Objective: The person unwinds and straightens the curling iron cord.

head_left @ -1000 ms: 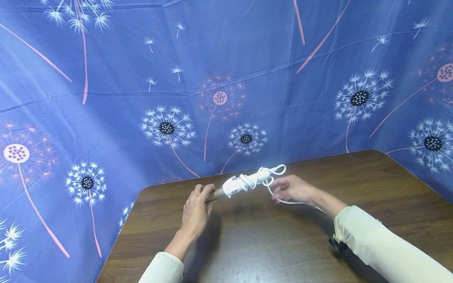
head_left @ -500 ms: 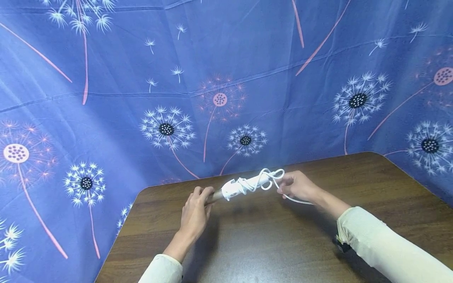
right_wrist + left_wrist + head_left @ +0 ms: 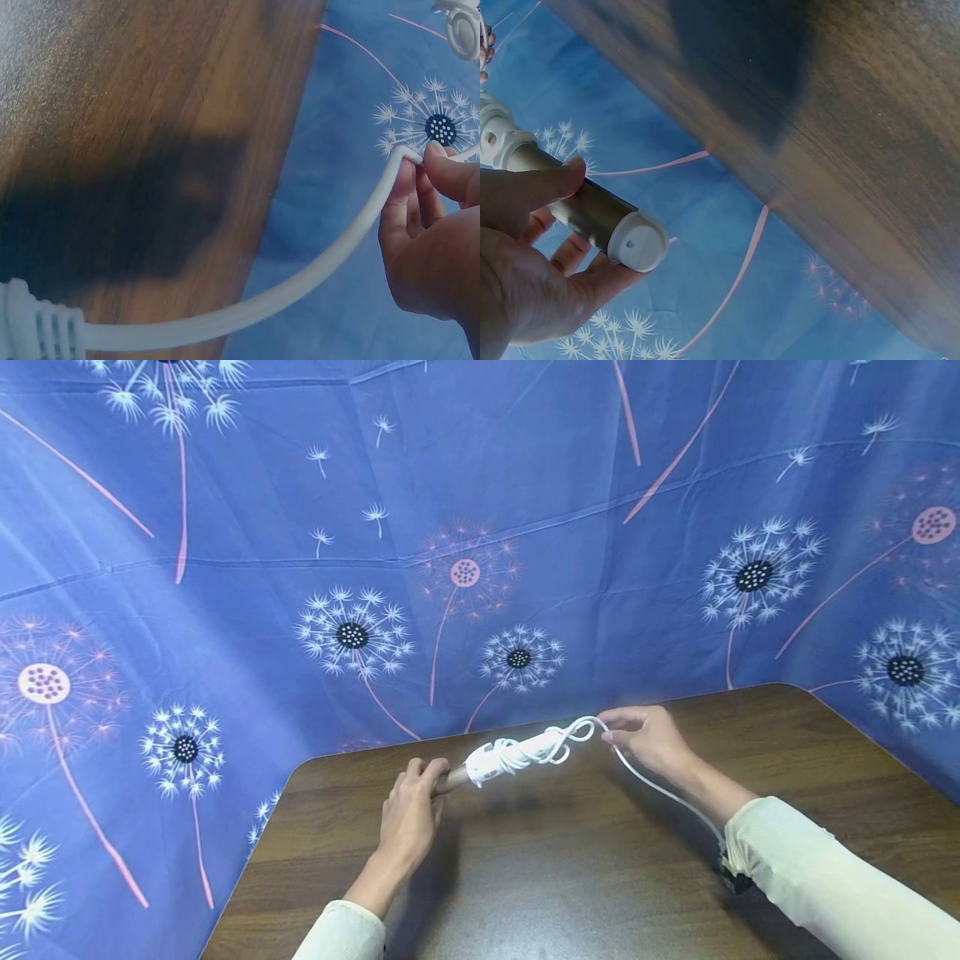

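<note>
A curling iron with a white handle (image 3: 536, 747) and a brownish metal barrel (image 3: 452, 779) is held above the table. Its white cord (image 3: 660, 789) is wound in loose turns about the handle. My left hand (image 3: 408, 818) grips the barrel; in the left wrist view the thumb lies along it, and the white end cap (image 3: 639, 241) sticks out past the fingers. At the far end of the handle, my right hand (image 3: 647, 739) pinches the cord between thumb and fingers. From there the cord sags toward my right sleeve, and a ribbed white plug end (image 3: 41, 322) shows in the right wrist view.
The brown wood-grain table (image 3: 540, 877) lies beneath both hands. Behind its far edge hangs a blue cloth (image 3: 525, 468) printed with dandelions. A dark object (image 3: 735, 878) sits under my right cuff.
My right hand has moved up and right with the cord, drawing out a longer stretch between handle and fingers. My left hand keeps its grip on the barrel, almost unmoved.
</note>
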Action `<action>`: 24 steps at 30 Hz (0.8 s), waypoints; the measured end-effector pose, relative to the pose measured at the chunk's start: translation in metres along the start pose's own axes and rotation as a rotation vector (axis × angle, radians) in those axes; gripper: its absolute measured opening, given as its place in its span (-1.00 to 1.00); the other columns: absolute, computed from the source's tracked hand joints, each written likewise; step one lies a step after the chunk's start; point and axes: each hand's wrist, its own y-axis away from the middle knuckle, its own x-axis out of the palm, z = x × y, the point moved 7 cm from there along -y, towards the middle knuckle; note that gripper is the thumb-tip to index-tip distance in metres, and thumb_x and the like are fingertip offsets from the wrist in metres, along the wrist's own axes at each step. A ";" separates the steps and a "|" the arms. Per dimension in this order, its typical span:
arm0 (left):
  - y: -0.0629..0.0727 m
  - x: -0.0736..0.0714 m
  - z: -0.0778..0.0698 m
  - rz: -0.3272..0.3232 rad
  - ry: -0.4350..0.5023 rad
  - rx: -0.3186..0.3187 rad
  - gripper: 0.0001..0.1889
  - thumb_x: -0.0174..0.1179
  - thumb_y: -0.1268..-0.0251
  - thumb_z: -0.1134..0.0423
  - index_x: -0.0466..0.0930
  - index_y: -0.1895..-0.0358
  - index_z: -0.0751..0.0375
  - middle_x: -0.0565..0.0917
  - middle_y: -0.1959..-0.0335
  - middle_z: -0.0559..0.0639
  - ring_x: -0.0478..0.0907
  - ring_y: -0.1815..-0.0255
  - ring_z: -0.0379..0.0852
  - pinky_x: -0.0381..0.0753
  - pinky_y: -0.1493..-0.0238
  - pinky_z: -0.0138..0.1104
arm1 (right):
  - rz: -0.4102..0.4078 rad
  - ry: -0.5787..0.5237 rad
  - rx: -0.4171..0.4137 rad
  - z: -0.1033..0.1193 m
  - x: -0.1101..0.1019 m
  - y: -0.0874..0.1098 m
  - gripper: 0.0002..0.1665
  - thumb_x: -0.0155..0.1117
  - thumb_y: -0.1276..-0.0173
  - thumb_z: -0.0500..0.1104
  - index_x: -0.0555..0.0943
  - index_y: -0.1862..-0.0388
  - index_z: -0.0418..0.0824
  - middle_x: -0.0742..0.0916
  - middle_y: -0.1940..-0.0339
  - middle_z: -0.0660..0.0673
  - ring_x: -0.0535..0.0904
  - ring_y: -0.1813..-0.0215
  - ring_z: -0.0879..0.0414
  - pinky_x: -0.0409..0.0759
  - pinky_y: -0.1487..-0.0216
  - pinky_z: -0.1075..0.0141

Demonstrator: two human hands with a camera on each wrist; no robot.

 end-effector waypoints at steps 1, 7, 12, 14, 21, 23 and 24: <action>0.000 0.000 0.000 0.002 0.000 -0.003 -0.47 0.48 0.17 0.47 0.58 0.05 -0.02 0.55 0.29 -0.04 0.57 0.33 0.02 0.56 0.51 -0.12 | -0.009 0.003 -0.002 0.000 -0.001 0.000 -0.63 0.32 -0.15 -0.42 0.61 0.02 -0.47 0.74 0.35 -0.31 0.68 0.39 0.05 0.61 0.47 0.34; 0.001 0.002 0.002 0.014 -0.010 -0.020 -0.47 0.47 0.17 0.47 0.57 0.06 -0.02 0.54 0.31 -0.04 0.57 0.33 0.03 0.55 0.53 -0.12 | -0.093 0.015 -0.070 0.003 -0.009 0.003 -0.68 0.34 -0.16 -0.42 0.65 0.06 -0.44 0.72 0.16 -0.39 0.69 0.40 0.22 0.60 0.40 0.43; 0.001 0.002 0.004 0.013 -0.011 -0.038 -0.47 0.46 0.16 0.48 0.56 0.05 -0.01 0.56 0.26 -0.01 0.58 0.32 0.06 0.55 0.53 -0.09 | -0.138 0.056 -0.146 0.008 -0.015 0.003 -0.72 0.36 -0.15 -0.40 0.68 0.12 -0.41 0.73 0.16 -0.36 0.69 0.33 0.20 0.57 0.32 0.52; 0.001 0.001 0.004 0.006 -0.012 -0.045 -0.48 0.46 0.15 0.47 0.56 0.05 -0.01 0.57 0.24 0.01 0.59 0.31 0.08 0.55 0.53 -0.08 | -0.138 0.065 -0.152 0.007 -0.016 0.004 -0.73 0.36 -0.15 -0.40 0.69 0.12 -0.40 0.73 0.14 -0.35 0.68 0.33 0.27 0.56 0.29 0.53; -0.001 0.000 0.006 0.001 -0.009 -0.076 -0.48 0.46 0.11 0.44 0.54 0.01 -0.01 0.57 0.21 0.02 0.60 0.29 0.09 0.55 0.52 -0.07 | -0.113 0.057 -0.089 0.000 -0.019 0.005 -0.69 0.34 -0.17 -0.40 0.65 0.08 -0.46 0.71 0.14 -0.40 0.68 0.34 0.25 0.62 0.34 0.45; -0.001 -0.002 0.005 -0.010 -0.001 -0.074 -0.48 0.46 0.11 0.45 0.54 0.02 -0.01 0.57 0.21 0.02 0.59 0.29 0.09 0.55 0.52 -0.07 | -0.106 0.053 -0.054 -0.003 -0.020 0.005 -0.67 0.33 -0.18 -0.40 0.63 0.05 -0.48 0.72 0.18 -0.40 0.69 0.37 0.19 0.63 0.39 0.41; -0.001 -0.002 0.005 -0.017 0.003 -0.071 -0.48 0.46 0.11 0.45 0.54 0.02 -0.01 0.57 0.21 0.02 0.59 0.29 0.09 0.55 0.52 -0.06 | -0.099 0.039 -0.037 -0.005 -0.020 0.005 -0.66 0.32 -0.19 -0.40 0.61 0.03 -0.50 0.72 0.21 -0.41 0.70 0.41 0.13 0.63 0.42 0.37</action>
